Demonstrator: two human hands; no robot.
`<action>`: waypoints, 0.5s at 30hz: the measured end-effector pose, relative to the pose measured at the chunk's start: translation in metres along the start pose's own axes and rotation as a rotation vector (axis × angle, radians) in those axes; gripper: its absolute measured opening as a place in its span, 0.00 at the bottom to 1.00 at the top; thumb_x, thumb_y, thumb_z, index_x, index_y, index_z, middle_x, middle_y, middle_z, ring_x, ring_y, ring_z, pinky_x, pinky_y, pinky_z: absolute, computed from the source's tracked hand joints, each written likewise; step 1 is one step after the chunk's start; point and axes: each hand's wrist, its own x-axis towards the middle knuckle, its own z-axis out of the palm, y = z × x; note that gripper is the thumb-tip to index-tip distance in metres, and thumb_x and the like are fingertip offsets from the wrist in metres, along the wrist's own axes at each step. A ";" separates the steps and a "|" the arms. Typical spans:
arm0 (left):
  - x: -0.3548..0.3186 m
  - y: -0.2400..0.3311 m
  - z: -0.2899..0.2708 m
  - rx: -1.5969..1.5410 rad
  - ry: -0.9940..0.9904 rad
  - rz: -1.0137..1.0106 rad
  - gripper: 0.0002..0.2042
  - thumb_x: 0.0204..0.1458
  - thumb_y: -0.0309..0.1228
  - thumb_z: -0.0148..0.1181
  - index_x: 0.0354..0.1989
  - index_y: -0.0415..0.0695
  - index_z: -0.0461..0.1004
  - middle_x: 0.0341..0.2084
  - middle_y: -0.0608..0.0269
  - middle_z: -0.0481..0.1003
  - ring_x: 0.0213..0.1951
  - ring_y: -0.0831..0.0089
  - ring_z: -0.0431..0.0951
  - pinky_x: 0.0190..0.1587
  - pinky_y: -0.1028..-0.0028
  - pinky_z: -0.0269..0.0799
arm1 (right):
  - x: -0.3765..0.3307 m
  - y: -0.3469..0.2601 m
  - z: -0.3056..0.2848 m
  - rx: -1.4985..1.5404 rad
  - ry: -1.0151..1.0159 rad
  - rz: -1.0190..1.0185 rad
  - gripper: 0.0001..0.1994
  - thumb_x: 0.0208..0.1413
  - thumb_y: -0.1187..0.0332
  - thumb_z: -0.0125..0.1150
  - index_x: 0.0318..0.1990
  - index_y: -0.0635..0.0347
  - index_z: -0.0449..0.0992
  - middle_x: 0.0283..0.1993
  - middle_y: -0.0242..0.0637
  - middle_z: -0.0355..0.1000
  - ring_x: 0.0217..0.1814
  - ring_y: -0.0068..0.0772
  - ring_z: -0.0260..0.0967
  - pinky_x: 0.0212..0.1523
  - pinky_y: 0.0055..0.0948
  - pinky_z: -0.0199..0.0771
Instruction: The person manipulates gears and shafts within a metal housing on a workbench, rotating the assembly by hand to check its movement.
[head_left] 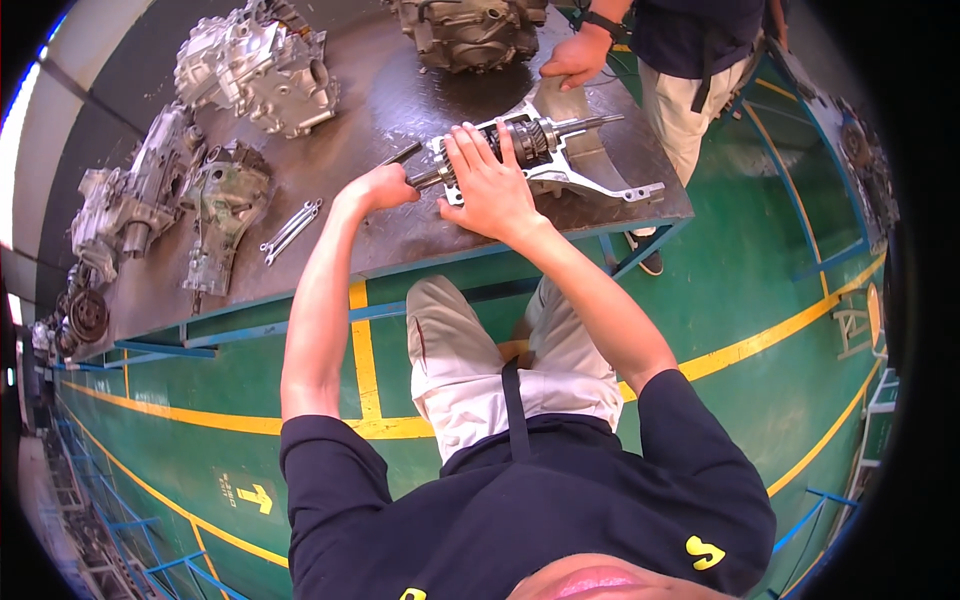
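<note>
An open silver gearbox housing half lies near the table's front edge, with dark toothed gears inside it. A bright gear shaft sticks out of its right side, and a thinner shaft end pokes out at the left. My left hand is closed at that left shaft end, its fingertips partly hidden. A dark rod shows just beyond it. My right hand lies palm down over the housing's left part, fingers stretched across the gears and thumb by the near rim.
Several wrenches lie left of my left arm. Gearbox casings stand on the table's left side, and a dark engine unit at the back. A co-worker's hand rests at the table's far right, beside the housing.
</note>
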 end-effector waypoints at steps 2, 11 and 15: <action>-0.006 0.003 0.022 0.063 0.215 -0.044 0.16 0.47 0.39 0.65 0.34 0.37 0.83 0.34 0.40 0.81 0.39 0.48 0.84 0.45 0.55 0.79 | 0.000 -0.001 -0.003 -0.013 -0.036 0.015 0.43 0.49 0.46 0.64 0.68 0.68 0.61 0.71 0.49 0.60 0.77 0.44 0.52 0.78 0.60 0.32; -0.004 0.000 0.083 0.257 0.874 -0.135 0.07 0.52 0.33 0.60 0.29 0.43 0.79 0.24 0.49 0.80 0.30 0.52 0.82 0.35 0.55 0.77 | 0.019 0.021 -0.053 0.215 -0.218 -0.190 0.28 0.58 0.55 0.61 0.60 0.66 0.72 0.63 0.47 0.71 0.69 0.44 0.64 0.76 0.54 0.46; -0.006 0.005 0.104 0.319 1.055 -0.085 0.07 0.52 0.31 0.62 0.35 0.43 0.73 0.30 0.55 0.77 0.38 0.58 0.77 0.45 0.61 0.69 | 0.009 0.064 -0.072 0.177 -0.143 -0.122 0.27 0.59 0.59 0.62 0.62 0.64 0.70 0.67 0.46 0.66 0.71 0.46 0.61 0.74 0.52 0.52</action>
